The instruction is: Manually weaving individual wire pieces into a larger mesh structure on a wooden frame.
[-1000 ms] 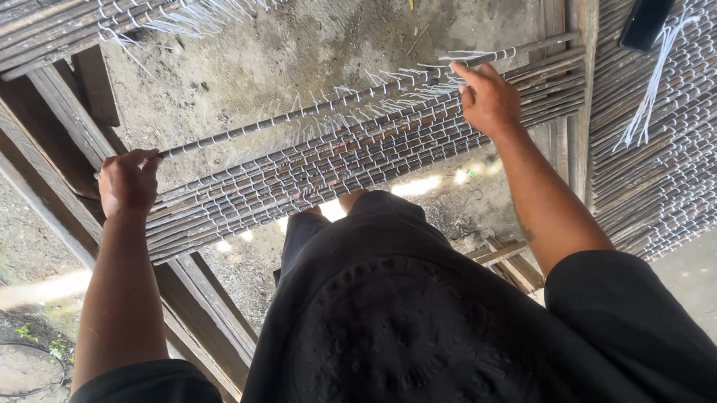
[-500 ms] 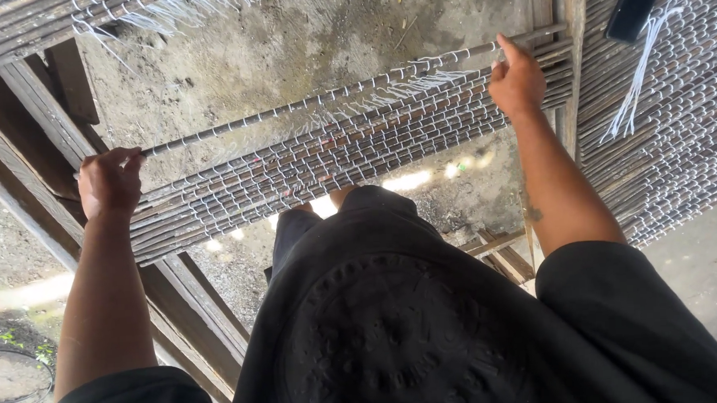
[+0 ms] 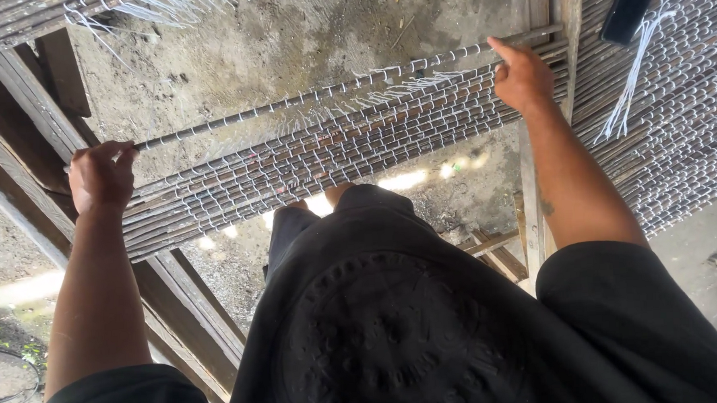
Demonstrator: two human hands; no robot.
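Your left hand (image 3: 99,176) and right hand (image 3: 521,77), fingers still clenched on the loose slat (image 3: 329,90), have drawn it nearer the woven mat (image 3: 332,158).

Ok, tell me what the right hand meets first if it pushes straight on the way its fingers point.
The right hand already touches the top slat; beyond it lies probably bare concrete floor, though depth is unclear.

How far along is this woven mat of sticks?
Done: a band of thin sticks already lies tied side by side with white string across the wooden frame. In hand: the left hand and right hand grip the two ends of the top stick, set slightly apart from the band. Left: beyond that stick the frame stands open over bare concrete floor.
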